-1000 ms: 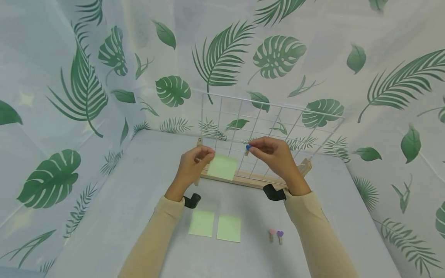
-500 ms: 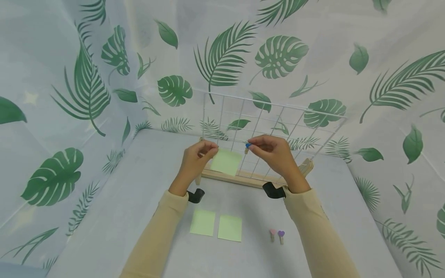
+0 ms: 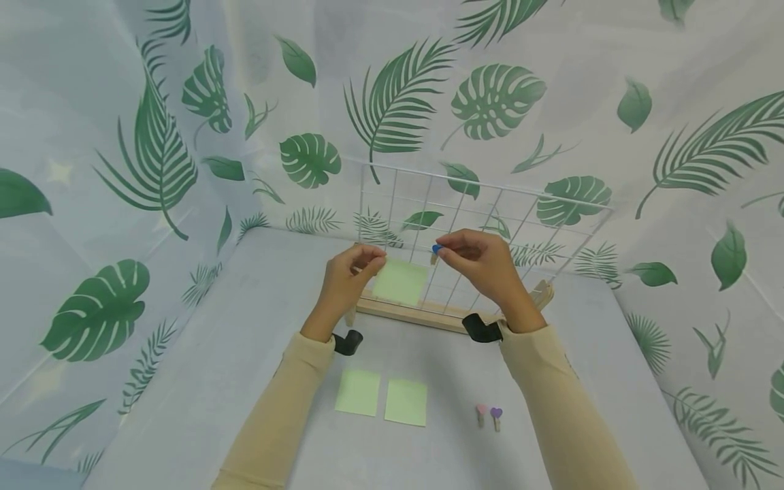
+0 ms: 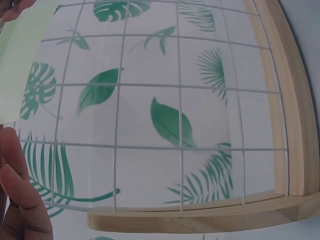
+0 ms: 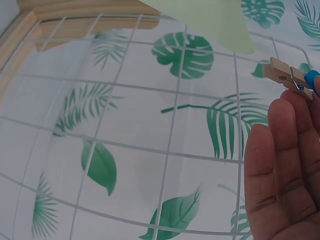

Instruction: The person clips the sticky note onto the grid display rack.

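Note:
My left hand (image 3: 344, 282) pinches a pale green sticky note (image 3: 401, 282) by its upper left corner. The note overlaps the lower left of a white wire grid (image 3: 456, 192) that stands on a wooden base (image 3: 416, 313). To the right of the note, my right hand (image 3: 486, 267) pinches a small wooden clothespin (image 5: 285, 75) by its end with the blue heart. In the right wrist view the clothespin's tip points toward the note, with a gap between them, and its jaws look closed.
Two more green sticky notes (image 3: 358, 393) lie side by side on the white table (image 3: 202, 367). Right of them lie a pink-heart clothespin (image 3: 480, 414) and a purple-heart clothespin (image 3: 497, 418). A leaf-print cloth (image 3: 245, 88) hangs behind the grid.
My left hand has shifted slightly up and right with the sticky note. My right hand has risen a little, still pinching the blue-heart clothespin.

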Action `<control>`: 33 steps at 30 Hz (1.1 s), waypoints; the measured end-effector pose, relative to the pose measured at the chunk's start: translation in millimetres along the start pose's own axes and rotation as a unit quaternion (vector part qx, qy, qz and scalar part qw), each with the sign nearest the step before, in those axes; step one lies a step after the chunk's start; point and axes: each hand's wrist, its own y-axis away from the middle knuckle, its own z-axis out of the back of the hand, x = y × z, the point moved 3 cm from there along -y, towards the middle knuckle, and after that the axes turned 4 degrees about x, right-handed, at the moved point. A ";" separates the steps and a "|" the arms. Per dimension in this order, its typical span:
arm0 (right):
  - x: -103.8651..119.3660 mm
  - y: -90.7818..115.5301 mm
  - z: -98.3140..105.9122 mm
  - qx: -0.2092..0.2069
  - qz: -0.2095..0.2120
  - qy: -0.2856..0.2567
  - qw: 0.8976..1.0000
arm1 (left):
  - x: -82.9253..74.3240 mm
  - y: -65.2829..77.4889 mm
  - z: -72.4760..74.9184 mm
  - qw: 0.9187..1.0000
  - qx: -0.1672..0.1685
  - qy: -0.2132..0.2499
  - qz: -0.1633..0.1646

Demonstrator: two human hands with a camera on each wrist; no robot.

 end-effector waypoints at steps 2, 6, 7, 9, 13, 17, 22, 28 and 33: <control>0.6 -0.8 0.5 -0.002 0.000 0.005 1.000 | -0.6 -0.4 0.2 1.000 -0.001 0.001 0.003; 1.9 -2.0 1.9 -0.007 0.001 0.009 1.000 | -0.7 -1.9 0.1 1.000 -0.002 0.002 0.006; 1.8 -2.3 2.4 -0.009 0.001 0.009 1.000 | -0.7 -2.4 0.1 1.000 -0.003 0.001 0.006; 1.9 -2.7 3.0 -0.012 0.002 0.006 1.000 | -0.7 -3.2 0.3 1.000 -0.007 0.001 0.004; 1.5 -4.5 4.2 -0.015 0.002 -0.001 1.000 | -1.0 -5.2 1.6 1.000 -0.017 0.000 0.000; 2.3 -7.4 5.6 -0.016 0.005 -0.004 1.000 | -1.6 -7.6 3.3 1.000 -0.025 -0.001 -0.002; 4.3 -10.5 7.5 -0.016 0.008 0.006 1.000 | -2.8 -11.3 5.2 1.000 -0.031 0.002 -0.006; 6.3 -11.8 9.1 -0.017 -0.003 0.014 1.000 | -5.3 -16.6 7.9 0.999 -0.041 -0.004 -0.016; 7.4 -11.5 9.8 -0.017 -0.012 0.016 1.000 | -6.1 -19.7 10.1 0.999 -0.050 -0.005 -0.015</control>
